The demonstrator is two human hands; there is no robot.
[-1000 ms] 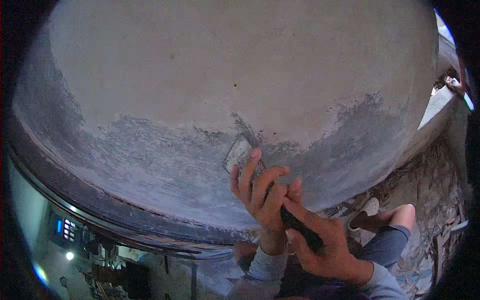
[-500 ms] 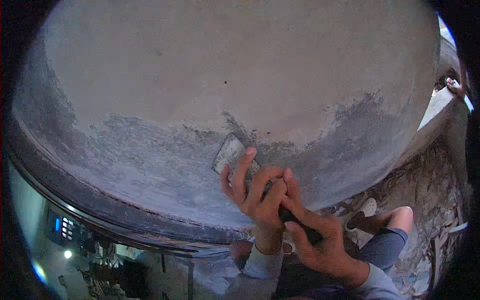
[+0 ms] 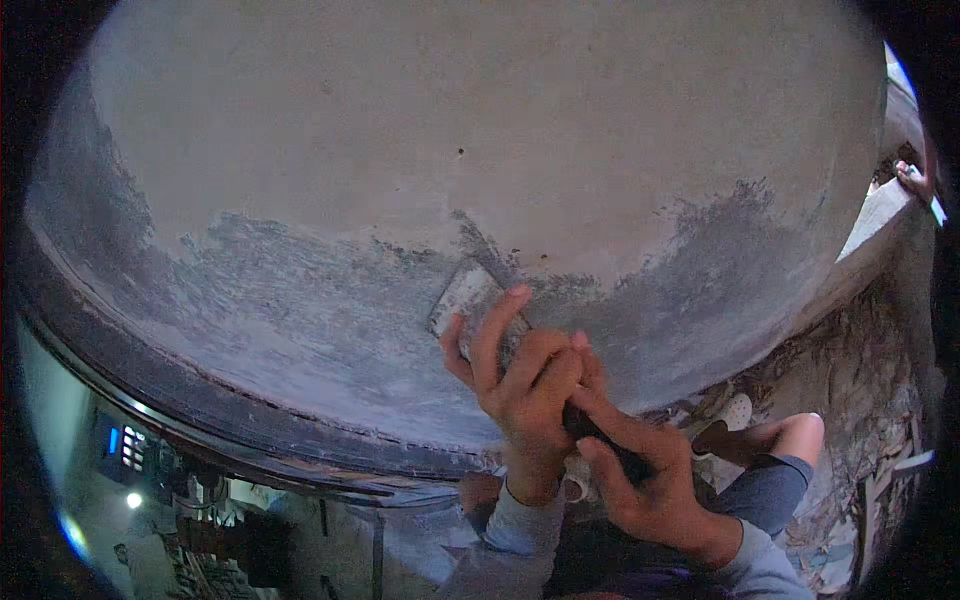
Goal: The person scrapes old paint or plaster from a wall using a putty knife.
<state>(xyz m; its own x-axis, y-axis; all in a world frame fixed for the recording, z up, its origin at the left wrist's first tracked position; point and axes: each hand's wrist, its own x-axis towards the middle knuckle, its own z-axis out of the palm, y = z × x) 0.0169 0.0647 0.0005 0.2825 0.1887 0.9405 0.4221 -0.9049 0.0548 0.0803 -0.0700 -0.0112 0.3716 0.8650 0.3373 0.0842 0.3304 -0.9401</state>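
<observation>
A putty knife [image 3: 467,294] with a wide grey metal blade lies flat against a plastered wall [image 3: 480,150]. My left hand [image 3: 515,385] presses its fingers on the back of the blade. My right hand [image 3: 640,475] is closed around the tool's dark handle [image 3: 605,445], just below and right of the left hand. The wall's lower band [image 3: 300,310] is a darker, scraped grey; the upper part is paler and smooth.
A dark ledge [image 3: 200,400] runs under the wall at the lower left, with a dim room and small lights below it. My knee [image 3: 790,450] and a white shoe [image 3: 735,410] are at the lower right, over rubble-strewn ground [image 3: 860,400].
Both hands and the blade slid slightly left and down along the wall, then back up to about the same spot near the edge of the darker band.
</observation>
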